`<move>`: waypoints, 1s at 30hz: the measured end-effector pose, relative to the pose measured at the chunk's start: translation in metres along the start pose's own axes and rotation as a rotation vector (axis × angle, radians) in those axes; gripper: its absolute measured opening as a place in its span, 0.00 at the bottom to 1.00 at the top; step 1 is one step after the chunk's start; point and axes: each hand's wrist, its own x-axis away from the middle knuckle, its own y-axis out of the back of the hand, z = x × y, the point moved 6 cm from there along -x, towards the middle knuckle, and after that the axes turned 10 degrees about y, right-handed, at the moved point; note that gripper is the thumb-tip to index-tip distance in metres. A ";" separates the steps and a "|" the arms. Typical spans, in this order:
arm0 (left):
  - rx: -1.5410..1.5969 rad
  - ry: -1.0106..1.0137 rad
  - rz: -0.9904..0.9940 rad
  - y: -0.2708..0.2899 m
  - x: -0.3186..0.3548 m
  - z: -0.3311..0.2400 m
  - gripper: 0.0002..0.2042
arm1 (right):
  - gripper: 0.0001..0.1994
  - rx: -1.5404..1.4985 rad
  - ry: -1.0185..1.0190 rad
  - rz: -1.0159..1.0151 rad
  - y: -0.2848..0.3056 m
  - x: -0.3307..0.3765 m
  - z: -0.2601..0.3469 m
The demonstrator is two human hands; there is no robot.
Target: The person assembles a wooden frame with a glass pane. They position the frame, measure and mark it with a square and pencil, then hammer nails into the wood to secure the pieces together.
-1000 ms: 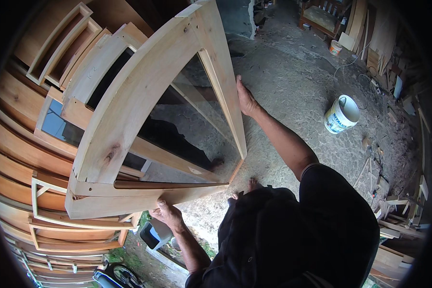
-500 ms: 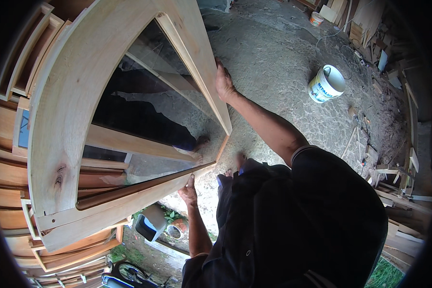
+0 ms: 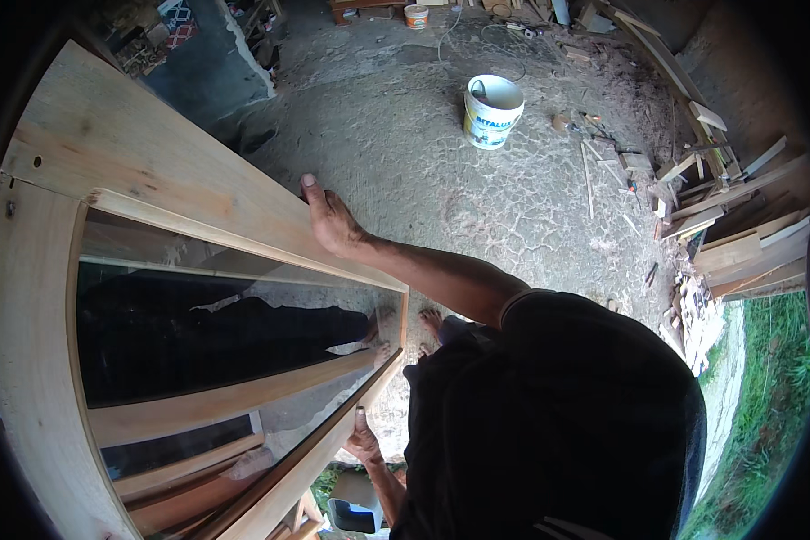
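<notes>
A large pale wooden window frame with a dark glass pane stands tilted before me, its narrow-looking lower end by my feet. Dark clothing and feet show as a reflection in the glass. My right hand grips the frame's upper edge in the picture, its thumb on the wood and its other fingers mostly hidden. Lower down, my left hand holds the opposite side rail, thumb raised along the edge and fingers wrapped beneath it.
A white bucket stands on the rough concrete floor, with a smaller tub farther off. Wood offcuts lie piled at the right, near grass. A grey container is below my left hand.
My view has swung right, so the bucket appears farther left. The window frame has turned and now reaches toward the left and lower left of the picture. Both hands keep hold of it.
</notes>
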 end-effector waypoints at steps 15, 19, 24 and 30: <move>0.033 -0.566 -0.310 -0.148 -0.050 -0.165 0.33 | 0.38 0.231 0.575 -0.191 0.277 0.006 0.243; 0.179 -0.521 -0.266 -0.253 -0.042 -0.234 0.37 | 0.38 0.284 0.666 -0.310 0.381 -0.002 0.268; 0.093 -0.464 -0.106 -0.378 -0.031 -0.309 0.34 | 0.44 0.341 0.696 -0.500 0.534 -0.016 0.293; -0.042 -0.584 -0.297 -0.555 0.002 -0.382 0.38 | 0.41 0.614 0.699 -0.672 0.675 -0.005 0.304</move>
